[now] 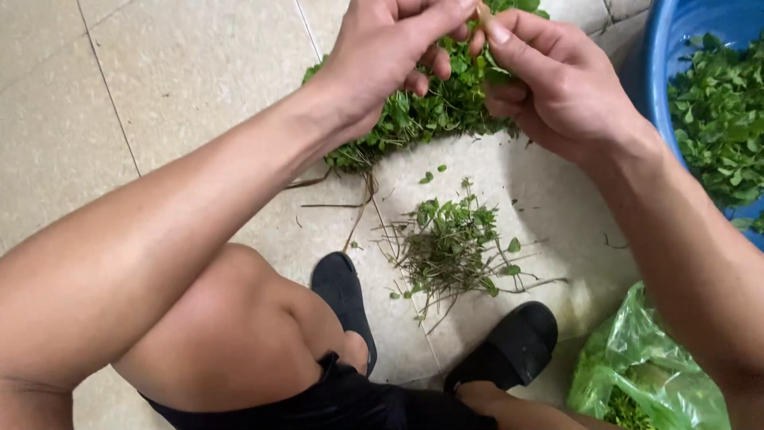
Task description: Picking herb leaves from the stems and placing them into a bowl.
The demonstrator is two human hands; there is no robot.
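Observation:
My left hand [390, 48] and my right hand [549, 80] meet at the top of the head view, fingertips pinched together on a thin green herb sprig [480, 20]. Right under them lies a big heap of leafy green herbs [430, 111] on the tiled floor [183, 72]. Closer to me, between my feet, is a small scatter of plucked stems and stray leaves [450, 247].
A blue plastic basin [660, 72] holding picked green leaves [720, 119] stands at the right edge. A green plastic bag [645, 366] with greens sits at the lower right. My black slippers [342, 295] [509, 346] and bent knee are at the bottom.

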